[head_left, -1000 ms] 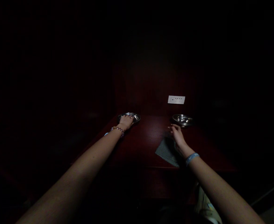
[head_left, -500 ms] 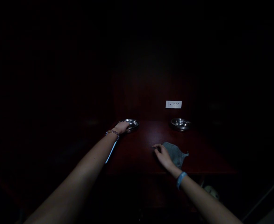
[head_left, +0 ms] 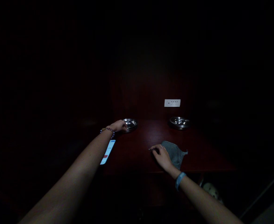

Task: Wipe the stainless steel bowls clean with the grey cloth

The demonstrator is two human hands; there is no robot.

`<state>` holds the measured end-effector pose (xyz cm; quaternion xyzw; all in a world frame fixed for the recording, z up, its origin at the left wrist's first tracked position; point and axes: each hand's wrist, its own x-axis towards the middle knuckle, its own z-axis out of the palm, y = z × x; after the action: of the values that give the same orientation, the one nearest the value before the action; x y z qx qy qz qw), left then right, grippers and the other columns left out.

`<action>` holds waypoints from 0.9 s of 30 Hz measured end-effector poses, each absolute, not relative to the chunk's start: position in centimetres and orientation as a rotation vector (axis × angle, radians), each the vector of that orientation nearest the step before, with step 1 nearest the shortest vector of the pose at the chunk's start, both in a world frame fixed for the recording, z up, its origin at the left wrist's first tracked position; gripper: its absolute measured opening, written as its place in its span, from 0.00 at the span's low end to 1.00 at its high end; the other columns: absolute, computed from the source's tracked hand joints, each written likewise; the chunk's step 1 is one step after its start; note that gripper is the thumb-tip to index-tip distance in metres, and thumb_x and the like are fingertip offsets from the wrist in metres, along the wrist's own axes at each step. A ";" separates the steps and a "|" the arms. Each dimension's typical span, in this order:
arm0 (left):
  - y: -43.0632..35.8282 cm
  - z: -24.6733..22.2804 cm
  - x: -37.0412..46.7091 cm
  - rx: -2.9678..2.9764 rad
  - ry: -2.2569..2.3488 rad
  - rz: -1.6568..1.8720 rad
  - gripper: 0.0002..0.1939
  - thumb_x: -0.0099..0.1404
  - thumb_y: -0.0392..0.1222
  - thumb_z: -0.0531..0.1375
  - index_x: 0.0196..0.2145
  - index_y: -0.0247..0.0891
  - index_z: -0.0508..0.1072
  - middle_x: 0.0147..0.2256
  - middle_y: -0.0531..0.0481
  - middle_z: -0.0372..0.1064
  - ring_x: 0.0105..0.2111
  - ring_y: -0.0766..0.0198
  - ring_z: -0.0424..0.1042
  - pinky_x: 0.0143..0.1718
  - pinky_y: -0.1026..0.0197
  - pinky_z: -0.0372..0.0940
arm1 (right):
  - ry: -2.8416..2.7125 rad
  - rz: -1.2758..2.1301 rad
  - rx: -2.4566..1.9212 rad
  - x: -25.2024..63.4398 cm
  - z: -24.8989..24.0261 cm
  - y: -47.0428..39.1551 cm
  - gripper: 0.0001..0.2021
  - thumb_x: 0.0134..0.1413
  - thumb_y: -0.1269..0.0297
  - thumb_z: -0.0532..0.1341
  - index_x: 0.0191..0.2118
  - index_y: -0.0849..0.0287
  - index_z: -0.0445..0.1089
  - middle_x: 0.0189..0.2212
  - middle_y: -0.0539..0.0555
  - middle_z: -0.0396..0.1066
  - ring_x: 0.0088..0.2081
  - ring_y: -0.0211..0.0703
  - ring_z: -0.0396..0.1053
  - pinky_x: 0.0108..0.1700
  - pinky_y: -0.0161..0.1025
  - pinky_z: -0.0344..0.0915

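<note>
My left hand (head_left: 118, 125), with a beaded bracelet at the wrist, is at the near left rim of a steel bowl (head_left: 131, 123). Its fingers are curled together, and whatever they may hold is hidden. My right hand (head_left: 161, 155), wearing a blue wristband, rests low over the table. Its index finger stretches to the left with the thumb apart below it, and nothing shows between them. Beneath and beside this hand lies a grey-green cloth (head_left: 174, 152) with a small tab at its right corner.
A second steel bowl (head_left: 180, 122) stands at the back right of the dark red table (head_left: 137, 155). Above it, a white socket plate (head_left: 172, 103) is on the wall. A lit phone (head_left: 108, 152) lies by my left forearm. A pale shoe-like object (head_left: 210, 189) shows below the table edge.
My left hand has drawn back leftward from inside the bowl to its rim, uncovering more of the phone. The right index finger has stretched a little farther left.
</note>
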<state>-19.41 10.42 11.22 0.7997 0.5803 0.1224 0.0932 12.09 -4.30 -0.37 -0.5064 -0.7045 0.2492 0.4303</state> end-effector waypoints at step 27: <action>8.8 14.4 -20.9 2.789 1.698 0.623 0.15 0.64 0.47 0.64 0.47 0.38 0.77 0.46 0.40 0.76 0.47 0.51 0.72 0.53 0.54 0.59 | -1.870 0.501 -1.214 12.3 -0.5 -4.9 0.12 0.57 0.70 0.57 0.34 0.51 0.79 0.43 0.56 0.80 0.50 0.49 0.74 0.59 0.46 0.64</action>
<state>-20.86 8.78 14.43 0.8355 0.5088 0.1866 -0.0911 12.34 -4.92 -0.45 -0.4832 -0.7445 0.1993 0.4154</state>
